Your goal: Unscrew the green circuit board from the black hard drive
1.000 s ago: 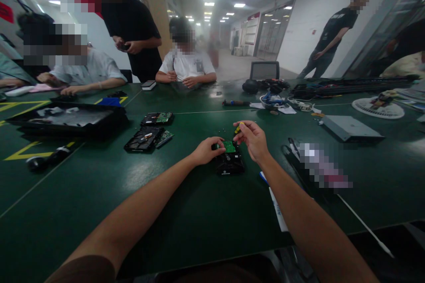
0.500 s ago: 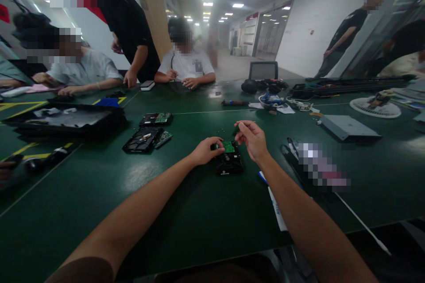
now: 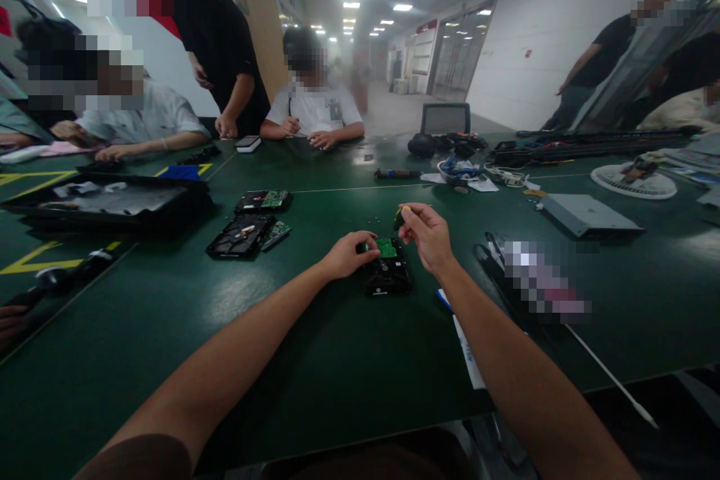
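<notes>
A black hard drive (image 3: 387,281) with a green circuit board (image 3: 388,247) at its far end lies on the green table in front of me. My left hand (image 3: 349,254) grips its left side, thumb and fingers closed at the edge. Over its far right corner, my right hand (image 3: 428,236) pinches a small screwdriver (image 3: 400,218) with a black-and-yellow handle; its tip is too small to make out. Several tiny screws (image 3: 373,220) rest on the table just beyond the drive.
To the left lie two more hard drives (image 3: 236,237) (image 3: 262,200) and a loose circuit board (image 3: 276,235). A black tray (image 3: 112,202) stands farther left. On the right are a grey metal box (image 3: 590,215) and a white fan grille (image 3: 633,181). Several people sit or stand around the table.
My right hand has turned slightly, and the yellow end of the screwdriver now shows. My left hand stays on the hard drive. The standing person at far right has moved rightward.
</notes>
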A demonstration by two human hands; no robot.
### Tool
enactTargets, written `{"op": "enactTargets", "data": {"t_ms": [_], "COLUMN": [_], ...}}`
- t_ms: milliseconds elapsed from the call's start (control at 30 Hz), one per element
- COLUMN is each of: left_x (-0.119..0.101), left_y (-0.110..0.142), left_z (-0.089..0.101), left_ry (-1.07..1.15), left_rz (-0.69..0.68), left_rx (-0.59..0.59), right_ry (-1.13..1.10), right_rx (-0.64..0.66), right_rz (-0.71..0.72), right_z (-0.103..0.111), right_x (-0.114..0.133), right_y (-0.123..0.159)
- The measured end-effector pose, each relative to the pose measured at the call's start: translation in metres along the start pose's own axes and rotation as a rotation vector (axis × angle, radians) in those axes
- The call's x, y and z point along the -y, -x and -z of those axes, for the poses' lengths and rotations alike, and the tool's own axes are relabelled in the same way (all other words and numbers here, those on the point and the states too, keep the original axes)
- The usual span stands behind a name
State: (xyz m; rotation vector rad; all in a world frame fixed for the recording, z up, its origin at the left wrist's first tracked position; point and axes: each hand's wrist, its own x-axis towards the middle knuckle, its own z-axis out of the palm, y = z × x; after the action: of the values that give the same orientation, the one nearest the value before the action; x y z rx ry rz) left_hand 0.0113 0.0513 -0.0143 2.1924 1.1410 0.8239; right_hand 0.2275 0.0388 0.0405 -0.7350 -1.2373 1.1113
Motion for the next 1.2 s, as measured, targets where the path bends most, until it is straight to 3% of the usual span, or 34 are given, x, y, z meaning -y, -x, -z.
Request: {"op": "enactTargets", "data": {"t_ms": [567,800,1200], "left_x": [-0.0008,0.0023,0.001], "left_y": [0.0002,0.0001,-0.0004], "left_z": [0.0006,-0.0009,0.0001], "left_ry": [-0.012,-0.007,-0.001], "left_rz": [-0.004,-0.013,-0.022], "left_rx": [0.002,-0.015,-0.007], "right_ry": [0.005,-0.094,-0.029], "right_rx": [-0.014,0.022,-0.025], "right_rz": [-0.016,-0.018,0.0], "right_z": [0.0016,0.0,-0.0005], "right_x": [-0.001,-0.0004,-0.0009], "right_y": [-0.0009,-0.0001,-0.0006]}}
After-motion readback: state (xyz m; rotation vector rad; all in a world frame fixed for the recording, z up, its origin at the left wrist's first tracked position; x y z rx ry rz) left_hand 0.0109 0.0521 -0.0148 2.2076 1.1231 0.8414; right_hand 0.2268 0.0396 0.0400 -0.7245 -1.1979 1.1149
